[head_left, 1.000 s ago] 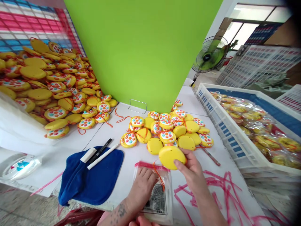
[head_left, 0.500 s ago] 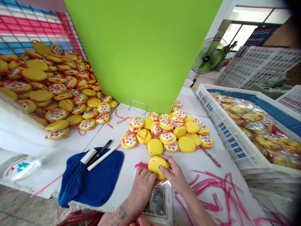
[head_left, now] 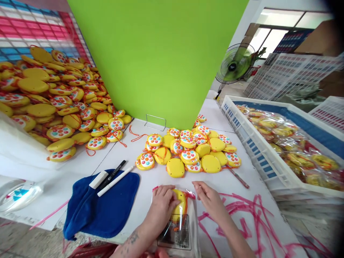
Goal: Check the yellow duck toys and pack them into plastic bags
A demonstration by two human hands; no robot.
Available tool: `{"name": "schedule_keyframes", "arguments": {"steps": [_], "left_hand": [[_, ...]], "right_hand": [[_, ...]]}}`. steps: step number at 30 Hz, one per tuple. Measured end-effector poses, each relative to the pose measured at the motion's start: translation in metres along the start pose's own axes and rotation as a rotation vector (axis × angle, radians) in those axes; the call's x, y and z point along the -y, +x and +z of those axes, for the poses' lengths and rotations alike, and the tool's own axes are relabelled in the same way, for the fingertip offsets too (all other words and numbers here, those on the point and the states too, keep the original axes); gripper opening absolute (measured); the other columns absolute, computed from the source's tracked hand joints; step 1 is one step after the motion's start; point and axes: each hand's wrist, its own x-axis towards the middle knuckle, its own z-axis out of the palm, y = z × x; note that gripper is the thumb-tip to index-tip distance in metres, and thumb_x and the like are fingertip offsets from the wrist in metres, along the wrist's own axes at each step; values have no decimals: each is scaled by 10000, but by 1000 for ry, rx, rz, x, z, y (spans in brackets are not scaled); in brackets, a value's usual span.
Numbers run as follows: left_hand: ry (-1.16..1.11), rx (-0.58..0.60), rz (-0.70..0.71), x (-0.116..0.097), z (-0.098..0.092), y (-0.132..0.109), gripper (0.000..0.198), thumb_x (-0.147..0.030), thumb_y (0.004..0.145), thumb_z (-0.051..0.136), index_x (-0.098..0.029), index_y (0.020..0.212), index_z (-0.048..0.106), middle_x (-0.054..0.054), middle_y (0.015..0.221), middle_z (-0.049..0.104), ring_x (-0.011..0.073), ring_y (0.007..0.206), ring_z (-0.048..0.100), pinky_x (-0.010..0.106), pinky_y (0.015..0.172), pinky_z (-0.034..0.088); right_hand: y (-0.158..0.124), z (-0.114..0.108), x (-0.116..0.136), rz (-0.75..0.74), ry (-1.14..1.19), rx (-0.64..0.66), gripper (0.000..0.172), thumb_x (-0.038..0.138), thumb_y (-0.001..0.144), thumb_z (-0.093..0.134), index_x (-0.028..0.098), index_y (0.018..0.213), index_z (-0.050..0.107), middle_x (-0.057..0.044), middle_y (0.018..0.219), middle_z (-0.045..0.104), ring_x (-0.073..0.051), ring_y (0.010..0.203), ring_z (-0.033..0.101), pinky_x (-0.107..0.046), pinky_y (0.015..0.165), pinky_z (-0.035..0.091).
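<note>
A yellow turtle-like toy [head_left: 182,204] lies face down, its lower part inside a clear plastic bag [head_left: 191,233] with black print and a pink strip at its mouth. My left hand [head_left: 164,201] presses over the left side of the toy and the bag's mouth, fingers curled onto them. Just right of the bag's upper corner is my right hand [head_left: 209,197], its fingers bent together; whether they pinch anything is hard to see. Behind both hands, more yellow toys with dotted white shells [head_left: 189,157] lie in a cluster, some face down [head_left: 175,167].
A blue cloth [head_left: 115,211] with a black marker [head_left: 114,174] and a white pen [head_left: 115,182] lies left. A large toy pile [head_left: 61,102] is further left. A green board [head_left: 161,64] stands behind. On the right, a white crate [head_left: 258,157] holds bagged toys [head_left: 290,143].
The toy has gone from between both hands, above the bag, down into the bag's mouth. My right hand has let go of it and moved to the right.
</note>
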Motion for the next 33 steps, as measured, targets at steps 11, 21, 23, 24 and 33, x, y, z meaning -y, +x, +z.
{"name": "schedule_keyframes", "arguments": {"steps": [11,21,23,24,33], "left_hand": [[-123,23,45,-14,-22,8,108,-110,844,569,-211,808,584,36,894,674,209,908,602,435,956,438],[-616,-102,-408,15,-18,-1,470,-404,852,562,-171,1245,450,99,1088,601,160,783,589,284,617,514],[-737,-1,-469,14,-19,3,472,-478,813,593,-151,1146,524,49,918,619,133,662,552,235,519,451],[-774,40,-491,13,-19,5,469,-509,789,611,-145,1079,555,16,819,604,119,607,522,219,487,413],[-994,23,-422,3,-11,6,360,-526,801,612,-188,804,488,-5,743,622,127,652,565,246,627,447]], "right_hand": [[-10,43,23,-6,478,-78,320,423,899,526,221,1147,507,11,780,589,-180,646,640,-302,604,537],[-19,40,28,-39,545,-212,263,435,921,514,229,1084,497,-29,762,657,-209,685,665,-355,655,580],[-18,40,28,-46,547,-213,261,430,923,513,228,1087,497,-30,767,657,-205,669,658,-356,642,578],[-17,39,26,-45,545,-218,260,428,923,513,228,1089,498,-31,774,658,-206,676,659,-359,649,577],[-8,34,23,-395,34,-374,290,248,899,554,252,1188,575,-89,1134,636,-269,1076,580,-462,917,495]]}}
